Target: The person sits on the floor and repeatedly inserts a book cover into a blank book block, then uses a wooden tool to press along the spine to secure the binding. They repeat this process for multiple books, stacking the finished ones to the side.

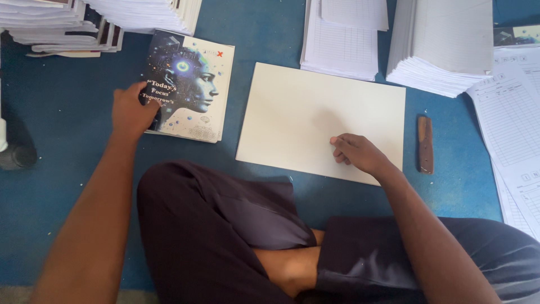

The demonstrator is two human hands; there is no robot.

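Notebook covers, printed with a blue profile head, lie in a short stack on the blue floor at my left. My left hand grips the stack's near left edge, fingers curled over it. My right hand rests loosely curled, holding nothing, on a blank cream sheet just right of the covers. I judge I'm at the pick-up step: lifting one cover cleanly calls for separating the top piece. A brown wooden stick lies right of the sheet; white ruled paper stacks sit beyond.
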